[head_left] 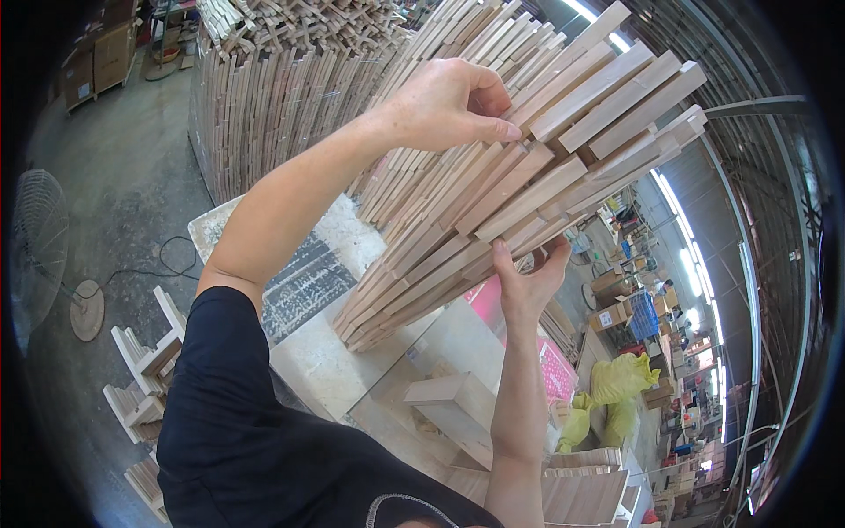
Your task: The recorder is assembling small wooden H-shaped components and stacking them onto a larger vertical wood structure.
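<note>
- Nearest, along the lower edge: a dark shirt [229,378]; just past it, a pale wooden box [466,407].
- Beyond, upright on the worktop [308,374]: slats [519,201], between left hand [449,106] and right hand [532,282], long axis slanting lower left to upper right in view.
- Left grip: at the upper left side, nearer the uneven top ends; thumb tip touching, fingers curled apart from it; whether pinching any slat, cannot tell.
- Right grip: lower, on the opposite side; thumb against wood, fingers bent by the edge; cannot tell whether clasping.
- Behind: another bundle [480,40].
- Farther: tall stack [273,123] at left, yellow sacks [619,380] at right.
</note>
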Motion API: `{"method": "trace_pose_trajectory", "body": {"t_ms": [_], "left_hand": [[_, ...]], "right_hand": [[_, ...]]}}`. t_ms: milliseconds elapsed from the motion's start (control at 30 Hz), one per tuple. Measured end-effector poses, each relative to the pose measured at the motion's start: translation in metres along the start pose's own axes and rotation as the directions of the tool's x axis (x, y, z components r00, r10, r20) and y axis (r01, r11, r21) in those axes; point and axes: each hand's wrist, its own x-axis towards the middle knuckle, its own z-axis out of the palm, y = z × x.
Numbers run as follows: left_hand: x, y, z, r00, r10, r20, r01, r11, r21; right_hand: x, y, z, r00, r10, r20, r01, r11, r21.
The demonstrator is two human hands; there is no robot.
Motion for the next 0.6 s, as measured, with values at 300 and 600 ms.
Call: {"method": "trace_pose_trajectory", "body": {"t_ms": [300, 600], "left_hand": [[0.003, -0.013, -0.007, 0.984, -0.109, 0.139, 0.148, 0.936, -0.319], [-0.007, -0.02, 0.02, 0.994, -0.087, -0.065, 0.069, 0.967, -0.245]], "right_hand": [[0.0, -0.005, 0.001, 1.0, 0.001, -0.025, -0.001, 1.0, 0.021], [0.002, 0.0, 0.003, 0.999, -0.016, -0.042, 0.017, 1.0, 0.017]]}}
